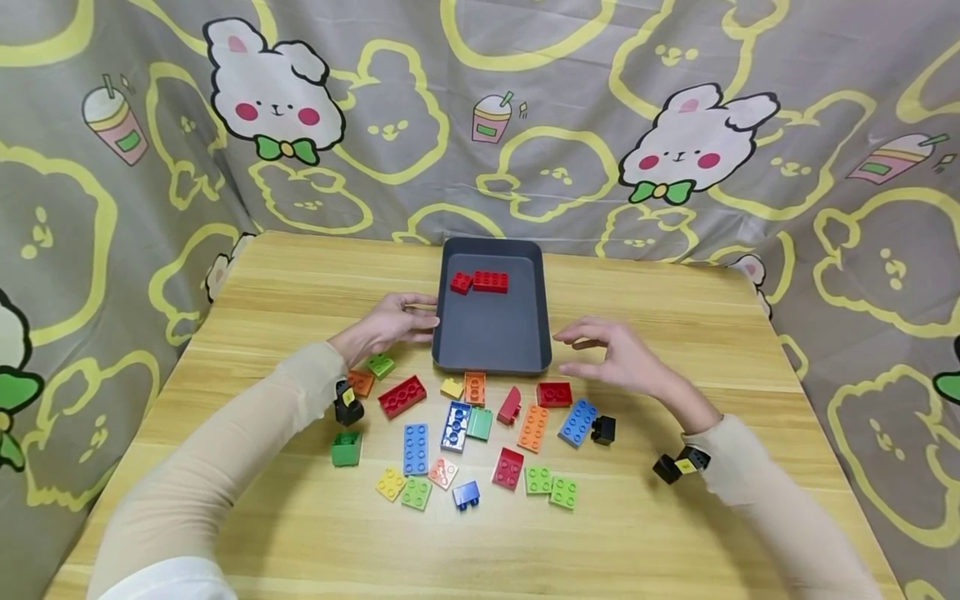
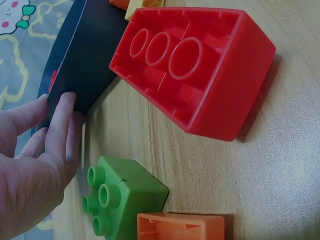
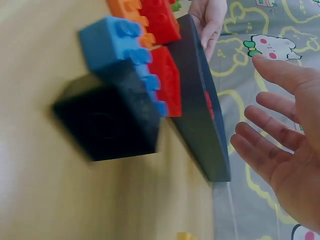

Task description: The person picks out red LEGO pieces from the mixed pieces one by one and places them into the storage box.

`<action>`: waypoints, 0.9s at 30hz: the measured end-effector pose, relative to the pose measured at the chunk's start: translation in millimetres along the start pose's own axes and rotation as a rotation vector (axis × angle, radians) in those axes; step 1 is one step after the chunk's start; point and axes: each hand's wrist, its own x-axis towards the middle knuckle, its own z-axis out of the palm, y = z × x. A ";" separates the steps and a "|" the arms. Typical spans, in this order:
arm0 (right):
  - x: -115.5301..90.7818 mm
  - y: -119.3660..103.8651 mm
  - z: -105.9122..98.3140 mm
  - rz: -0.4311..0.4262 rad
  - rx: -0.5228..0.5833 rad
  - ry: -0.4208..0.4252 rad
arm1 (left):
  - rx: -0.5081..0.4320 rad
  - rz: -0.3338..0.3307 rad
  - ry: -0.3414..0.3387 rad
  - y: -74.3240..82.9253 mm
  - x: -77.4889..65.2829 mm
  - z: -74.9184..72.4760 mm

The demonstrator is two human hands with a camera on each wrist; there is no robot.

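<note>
A dark grey tray [image 1: 491,333] lies at the back middle of the table, with two red bricks [image 1: 490,282] inside near its far left. My left hand [image 1: 386,323] is at the tray's left side. In the left wrist view, the fingers [image 2: 62,120] lie nearly straight against its outer wall. Beside the tray's right side, apart from it, my right hand [image 1: 618,357] holds nothing, its fingers loosely spread. Close to my left hand are a long red brick [image 1: 402,397] and a light green brick [image 1: 380,365]. A red brick [image 1: 554,394] lies below the tray's front right corner.
Several loose bricks spread in front of the tray, among them a blue brick [image 1: 416,450], an orange brick [image 1: 532,427], a black brick [image 1: 603,430] and a green brick [image 1: 346,448]. A patterned grey curtain [image 1: 555,92] surrounds the wooden table [image 1: 637,533] at the back and sides.
</note>
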 end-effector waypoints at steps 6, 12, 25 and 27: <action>-15.4 8.1 7.6 0.049 0.014 -0.004 | 0.008 0.002 0.009 0.2 -0.1 0.1; -24.4 14.8 14.3 0.073 0.023 -0.018 | 0.008 0.001 0.009 -0.2 0.0 -0.1; -31.0 19.6 31.9 0.095 0.000 -0.072 | -0.010 -0.006 -0.001 0.5 -0.4 0.1; -30.9 19.6 33.3 0.088 -0.007 -0.081 | -0.009 -0.006 -0.001 0.3 -0.3 -0.1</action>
